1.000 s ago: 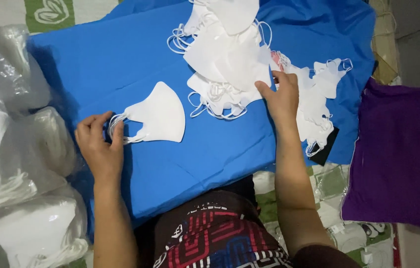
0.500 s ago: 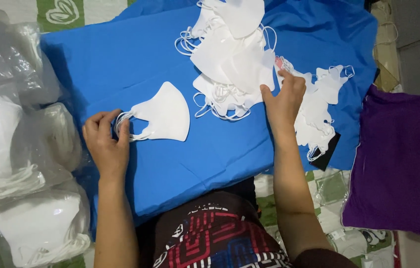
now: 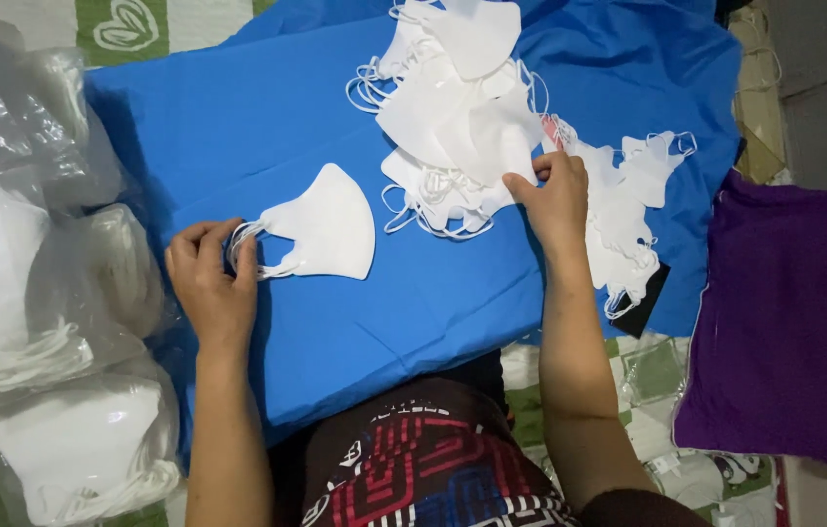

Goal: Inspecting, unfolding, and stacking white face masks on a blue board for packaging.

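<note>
My left hand [image 3: 210,288] rests on the blue cloth [image 3: 238,117], its fingers curled around the ear loops of a single white face mask [image 3: 324,232] that lies flat just beyond and inward of the thumb. Over the last second this hand and its mask have barely moved, so that one mask sits apart from the rest, pinned by its loops.

My right hand [image 3: 555,195] has eased a little closer to the pile of white masks [image 3: 453,107] just ahead of its fingertips. Its fingers now pinch the near edge of a mask at the bottom of that heap; I think it is one mask, though the layers overlap too much for me to be sure. A smaller loose bunch of masks [image 3: 633,210] lies just outward of that hand, partly behind the wrist.

Well outward of the left hand sit clear plastic bags of packed masks [image 3: 52,322]. Outward of the right forearm lies a purple cloth [image 3: 785,322].
</note>
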